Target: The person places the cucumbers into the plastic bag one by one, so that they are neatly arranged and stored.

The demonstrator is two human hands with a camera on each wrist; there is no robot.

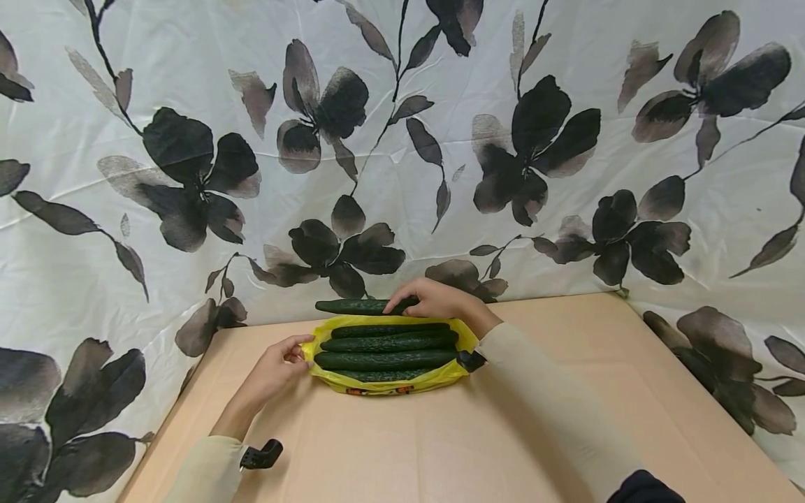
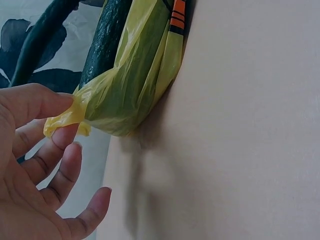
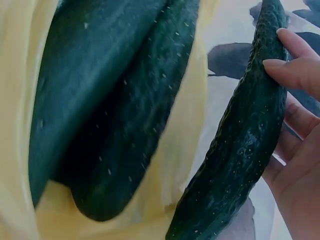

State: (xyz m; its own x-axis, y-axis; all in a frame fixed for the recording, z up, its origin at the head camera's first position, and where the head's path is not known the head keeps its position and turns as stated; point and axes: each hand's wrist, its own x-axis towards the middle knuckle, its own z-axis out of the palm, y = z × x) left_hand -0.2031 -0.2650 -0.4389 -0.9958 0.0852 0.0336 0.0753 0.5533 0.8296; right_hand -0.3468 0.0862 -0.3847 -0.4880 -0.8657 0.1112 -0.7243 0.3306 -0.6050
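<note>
A yellow plastic bag (image 1: 440,381) lies open on the table with several dark green cucumbers (image 1: 386,360) side by side in it. At its left end, my left hand (image 1: 279,367) pinches the bag's edge between thumb and forefinger, and the other fingers are spread in the left wrist view. My right hand (image 1: 437,299) grips one cucumber (image 1: 349,307) beyond the far side of the bag. In the right wrist view this bumpy cucumber (image 3: 235,135) is apart from those in the bag, with thumb and fingers around its upper part.
The light tan tabletop (image 1: 390,447) extends in front of the bag and to both sides. Behind it hangs a white cloth (image 1: 402,181) with dark flower prints. Small black wrist cameras (image 1: 260,455) sit at the cuffs.
</note>
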